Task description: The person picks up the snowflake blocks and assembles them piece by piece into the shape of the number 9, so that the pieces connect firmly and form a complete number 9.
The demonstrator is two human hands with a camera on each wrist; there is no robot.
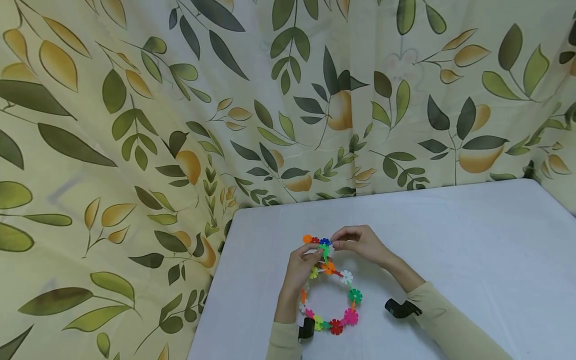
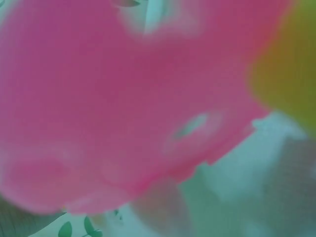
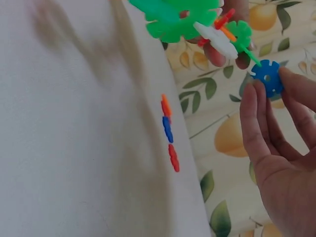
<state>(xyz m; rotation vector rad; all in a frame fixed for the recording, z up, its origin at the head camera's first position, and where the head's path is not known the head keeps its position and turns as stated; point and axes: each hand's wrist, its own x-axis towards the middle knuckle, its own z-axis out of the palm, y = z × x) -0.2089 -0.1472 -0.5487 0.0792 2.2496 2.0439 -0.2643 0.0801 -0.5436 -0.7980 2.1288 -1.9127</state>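
Note:
A ring of colourful notched plastic discs [image 1: 351, 317], slotted edge to edge, hangs from my left hand [image 1: 299, 267]. The left fingers grip it near a green disc [image 3: 241, 34] at its top. My right hand [image 1: 362, 244] pinches a blue notched disc [image 3: 267, 79] between thumb and fingertips, its rim right at the edge of that green disc. A white disc [image 3: 217, 41] and a larger green disc [image 3: 183, 18] of the ring show closer to the right wrist camera. In the left wrist view, a blurred pink disc [image 2: 123, 98] fills most of the picture, with a yellow disc [image 2: 289, 64] beside it.
Loose discs lie on the white-covered table [image 1: 432, 240] beyond the hands, among them an orange disc [image 1: 307, 239], a blue one [image 3: 168, 129] and a red one [image 3: 174, 158]. A leaf-patterned curtain [image 1: 270, 100] hangs behind and to the left of the table.

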